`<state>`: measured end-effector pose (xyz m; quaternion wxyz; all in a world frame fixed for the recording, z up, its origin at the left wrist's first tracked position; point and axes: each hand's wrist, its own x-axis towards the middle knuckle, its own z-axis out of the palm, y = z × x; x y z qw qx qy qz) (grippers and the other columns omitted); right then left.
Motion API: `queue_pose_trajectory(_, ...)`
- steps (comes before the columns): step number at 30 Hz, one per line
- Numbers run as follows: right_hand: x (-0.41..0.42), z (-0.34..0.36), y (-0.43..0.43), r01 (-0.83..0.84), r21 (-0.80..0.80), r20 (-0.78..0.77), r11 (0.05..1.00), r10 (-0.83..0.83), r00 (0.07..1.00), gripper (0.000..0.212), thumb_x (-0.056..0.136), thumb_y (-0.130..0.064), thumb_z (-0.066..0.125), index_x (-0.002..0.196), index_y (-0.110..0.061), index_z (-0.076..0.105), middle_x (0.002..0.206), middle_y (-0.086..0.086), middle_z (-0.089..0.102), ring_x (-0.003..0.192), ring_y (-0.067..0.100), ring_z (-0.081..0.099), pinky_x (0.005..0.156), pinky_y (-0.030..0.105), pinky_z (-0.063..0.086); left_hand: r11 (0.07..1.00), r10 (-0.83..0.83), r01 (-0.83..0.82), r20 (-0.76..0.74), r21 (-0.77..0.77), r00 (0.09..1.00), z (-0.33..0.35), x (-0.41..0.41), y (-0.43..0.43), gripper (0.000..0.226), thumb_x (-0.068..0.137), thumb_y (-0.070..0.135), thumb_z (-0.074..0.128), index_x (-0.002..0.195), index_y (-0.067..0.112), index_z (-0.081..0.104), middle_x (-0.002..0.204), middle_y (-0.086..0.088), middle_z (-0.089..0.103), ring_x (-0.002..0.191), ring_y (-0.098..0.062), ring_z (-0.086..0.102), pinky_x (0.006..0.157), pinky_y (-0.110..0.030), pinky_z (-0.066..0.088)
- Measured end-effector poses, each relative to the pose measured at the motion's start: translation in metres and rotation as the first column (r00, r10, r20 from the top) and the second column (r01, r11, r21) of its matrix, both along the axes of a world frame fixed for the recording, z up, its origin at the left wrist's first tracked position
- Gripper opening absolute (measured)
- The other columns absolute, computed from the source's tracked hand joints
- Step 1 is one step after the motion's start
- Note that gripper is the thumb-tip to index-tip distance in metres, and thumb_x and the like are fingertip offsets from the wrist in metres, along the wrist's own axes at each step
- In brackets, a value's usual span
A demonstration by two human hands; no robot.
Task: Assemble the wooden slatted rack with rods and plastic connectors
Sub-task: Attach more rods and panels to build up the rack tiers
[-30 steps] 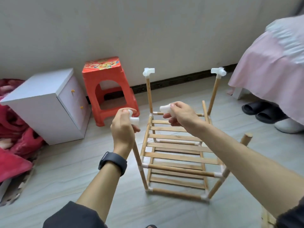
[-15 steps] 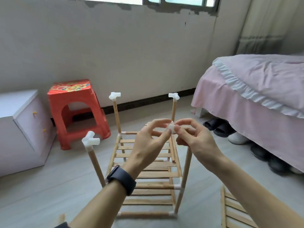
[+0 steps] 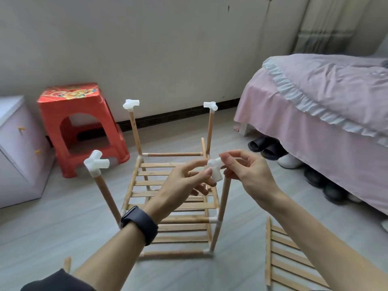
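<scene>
The wooden rack stands on the floor with two slatted shelves and four upright rods. White plastic connectors cap the near-left rod and both far rods. A white connector sits over the top of the near-right rod. My left hand pinches it from the left. My right hand pinches it from the right. A loose slatted panel lies on the floor at the lower right.
A red plastic stool and a white drawer cabinet stand at the left by the wall. A bed with a pink cover fills the right, with shoes beneath it. A short wooden rod end shows at the bottom left.
My left hand let go of the near-left rod's connector and joined my right hand at the near-right rod. The connector in my fingers came down to that rod's top.
</scene>
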<state>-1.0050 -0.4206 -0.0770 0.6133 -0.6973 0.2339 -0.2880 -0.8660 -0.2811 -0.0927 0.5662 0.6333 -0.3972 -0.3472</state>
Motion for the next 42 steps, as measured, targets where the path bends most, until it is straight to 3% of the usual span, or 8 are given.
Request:
queue_pose_trajectory(5, 0.005, 0.000, 0.000, -0.001, 0.051, 0.013, 0.999, 0.000, 1.000, 0.034, 0.088, -0.038, 0.068, 0.110, -0.013, 0.076, 0.083, 0.004, 0.075, 0.069, 0.012, 0.067, 0.067, 0.024, 0.057, 1.000, 0.030, -0.029, 0.190, -0.008, 0.981, 0.000, -0.005, 0.001, 0.024, 0.095, 0.033, 0.065, 0.119, 0.033, 0.064, 0.109, 0.003, 0.072, 0.083, -0.013, 0.073, 0.071, -0.021, 0.057)
queue_pose_trajectory(9, 0.008, -0.001, -0.001, 0.016, 0.089, 0.007, 0.996, -0.016, 1.000, 0.034, 0.091, -0.040, 0.068, 0.116, -0.018, 0.074, 0.095, 0.006, 0.077, 0.086, 0.021, 0.073, 0.076, 0.031, 0.060, 0.989, 0.122, -0.096, 0.262, -0.109, 0.957, 0.001, -0.011, 0.000, 0.018, 0.092, 0.029, 0.071, 0.110, 0.033, 0.069, 0.102, 0.014, 0.074, 0.076, -0.010, 0.073, 0.071, -0.020, 0.057)
queue_pose_trajectory(16, 0.004, 0.001, -0.002, -0.013, 0.138, 0.023, 0.990, 0.010, 1.000, 0.024, 0.099, -0.025, 0.064, 0.118, -0.013, 0.069, 0.100, 0.012, 0.077, 0.085, 0.021, 0.073, 0.085, 0.037, 0.059, 0.909, 0.395, -0.338, 0.251, -0.242, 0.884, -0.001, -0.015, -0.008, 0.028, 0.085, 0.035, 0.078, 0.108, 0.022, 0.068, 0.101, 0.011, 0.073, 0.070, -0.014, 0.072, 0.065, -0.040, 0.062)
queue_pose_trajectory(20, -0.001, 0.002, -0.002, -0.005, 0.187, 0.076, 0.982, -0.009, 0.997, 0.022, 0.098, -0.021, 0.065, 0.116, -0.011, 0.070, 0.099, 0.010, 0.077, 0.090, 0.021, 0.072, 0.091, 0.040, 0.057, 0.911, 0.387, -0.337, 0.205, -0.239, 0.899, -0.001, -0.027, -0.018, 0.032, 0.081, 0.037, 0.082, 0.104, 0.021, 0.067, 0.100, 0.008, 0.073, 0.070, -0.017, 0.072, 0.062, -0.044, 0.061)
queue_pose_trajectory(25, -0.007, 0.002, -0.008, 0.013, 0.196, 0.122, 0.981, -0.037, 0.992, 0.032, 0.095, -0.029, 0.067, 0.122, -0.011, 0.071, 0.102, 0.011, 0.074, 0.098, 0.023, 0.072, 0.100, 0.044, 0.056, 0.918, 0.382, -0.335, 0.243, -0.213, 0.892, 0.000, -0.042, -0.032, 0.033, 0.076, 0.044, 0.085, 0.094, 0.024, 0.064, 0.092, 0.008, 0.072, 0.065, -0.015, 0.070, 0.054, -0.027, 0.055)
queue_pose_trajectory(30, -0.010, -0.003, -0.007, 0.041, -0.034, 0.042, 0.999, -0.039, 0.998, 0.061, 0.086, -0.038, 0.076, 0.142, -0.021, 0.057, 0.115, 0.000, 0.075, 0.107, 0.013, 0.071, 0.099, 0.036, 0.055, 0.885, 0.461, -0.404, 0.315, -0.233, 0.829, -0.001, -0.043, -0.041, 0.038, 0.077, 0.061, 0.078, 0.093, 0.032, 0.060, 0.089, 0.013, 0.069, 0.076, -0.008, 0.069, 0.067, -0.038, 0.060)
queue_pose_trajectory(36, -0.012, -0.010, -0.017, 0.142, -0.291, 0.053, 0.946, -0.132, 0.990, 0.028, 0.097, -0.033, 0.067, 0.125, -0.030, 0.068, 0.101, -0.003, 0.077, 0.098, 0.011, 0.072, 0.092, 0.041, 0.059, 0.941, 0.311, -0.269, 0.213, -0.204, 0.926, -0.002, -0.044, -0.043, 0.036, 0.086, 0.037, 0.079, 0.114, 0.029, 0.058, 0.099, 0.008, 0.072, 0.071, -0.018, 0.073, 0.068, -0.047, 0.062)
queue_pose_trajectory(42, -0.016, -0.019, -0.024, 0.037, -0.411, -0.001, 0.911, -0.041, 0.999, 0.033, 0.099, -0.023, 0.066, 0.131, -0.029, 0.065, 0.107, -0.004, 0.076, 0.101, 0.009, 0.072, 0.091, 0.035, 0.060, 0.956, 0.257, -0.217, 0.203, -0.196, 0.945, -0.001, -0.033, -0.034, 0.025, 0.097, 0.030, 0.066, 0.122, 0.030, 0.063, 0.107, 0.000, 0.072, 0.080, -0.014, 0.073, 0.062, -0.027, 0.060)
